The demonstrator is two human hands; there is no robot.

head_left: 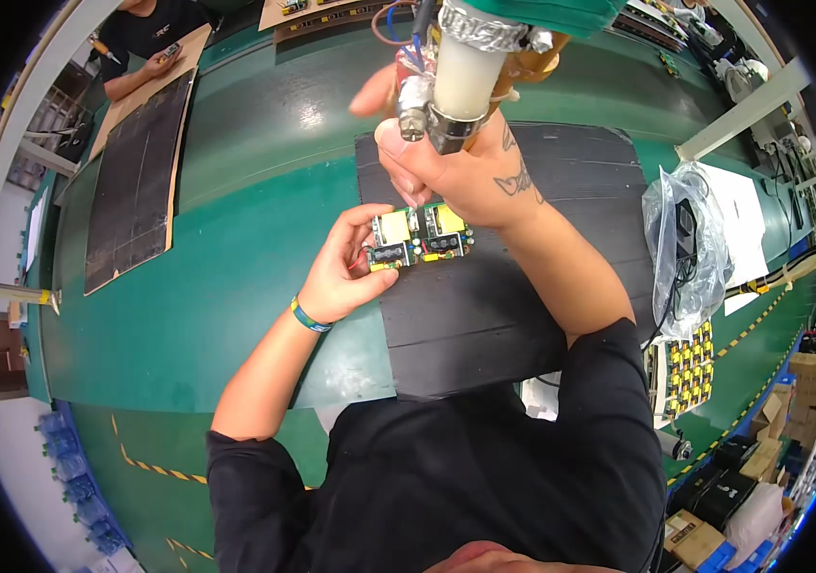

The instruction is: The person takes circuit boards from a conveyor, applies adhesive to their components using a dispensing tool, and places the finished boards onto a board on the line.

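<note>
Two joined circuit boards with yellow and black parts [419,235] lie over the left edge of a black mat [522,315]. My left hand [339,267] grips their left side between thumb and fingers. Above the boards, my right hand [446,172] is wrapped round a glue-gun-like tool [460,86] with a white cylinder, metal foil and a clamp. The tool hides part of the right fingers, and its tip is not clear to see. Some fingertips of the right hand hang just over the boards' top edge.
A clear plastic bag with a black cable [683,248] and white paper [737,220] lie at the right. Below them is a tray of yellow parts [689,372]. A black panel [140,181] lies at the left, near another person [155,43] holding a small object. Boxes stand at the lower right.
</note>
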